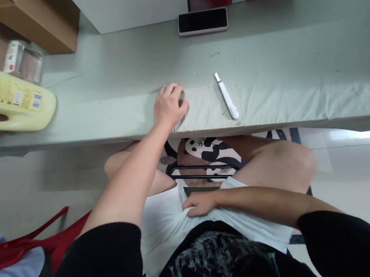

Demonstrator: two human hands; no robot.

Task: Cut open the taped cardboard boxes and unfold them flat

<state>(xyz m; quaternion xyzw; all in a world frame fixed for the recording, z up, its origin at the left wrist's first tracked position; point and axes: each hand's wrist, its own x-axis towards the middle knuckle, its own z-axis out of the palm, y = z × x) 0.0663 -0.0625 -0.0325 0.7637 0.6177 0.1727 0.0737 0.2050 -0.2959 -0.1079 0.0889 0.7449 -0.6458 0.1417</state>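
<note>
Your left hand (170, 106) curls around a mostly hidden grey object (181, 98) on the desk (116, 79) — apparently a holding step, any shift calling for steadiness — while your right hand (200, 203) lies on the shorts (162, 216), grip unclear.

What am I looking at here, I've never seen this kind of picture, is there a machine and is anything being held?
There's no machine, just a seated person's bare hands. This single picture comes from a camera on their head, looking forward and down. The left hand curls on a covered table; something greyish shows between thumb and fingers, but I can't tell what. The right hand rests on the white shorts. On the table lie a white knife, blade exposed, and a dark-screened phone. To the left are a yellow bottle, a clear container and a cardboard box.
</note>
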